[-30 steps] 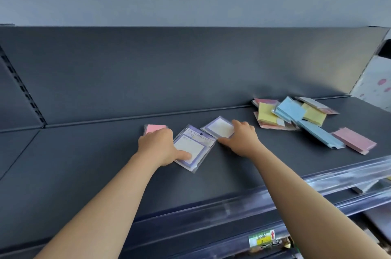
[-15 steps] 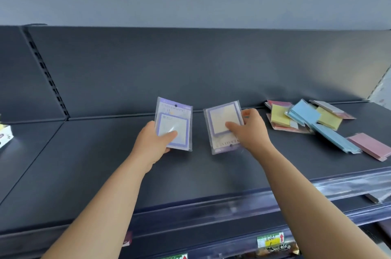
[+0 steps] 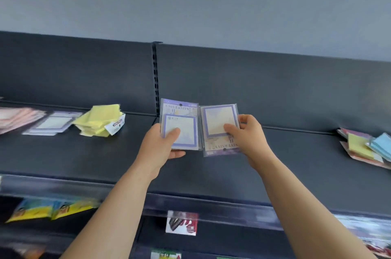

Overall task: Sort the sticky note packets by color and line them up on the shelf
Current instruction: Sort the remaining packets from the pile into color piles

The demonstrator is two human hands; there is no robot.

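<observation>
My left hand [image 3: 160,148] grips a purple-framed sticky note packet [image 3: 179,120], held upright above the dark shelf [image 3: 84,159]. My right hand [image 3: 247,138] pinches a second purple packet [image 3: 218,119], turned upside down, right beside the first. Sorted piles lie on the shelf to the left: a pink stack [image 3: 17,118], a purple stack [image 3: 51,124] and a yellow stack [image 3: 99,120]. An unsorted heap of pink, yellow and blue packets [image 3: 368,145] lies at the far right.
A slotted upright [image 3: 155,81] divides the shelf's back panel just behind the packets. Below the front rail [image 3: 190,201] hang packaged goods: yellow packs [image 3: 48,211] at the left and a red-and-white pack [image 3: 182,222] in the middle.
Both hands lifted the two purple packets off the shelf and carried them left. The view swung left too, bringing the sorted pink, purple and yellow stacks into sight.
</observation>
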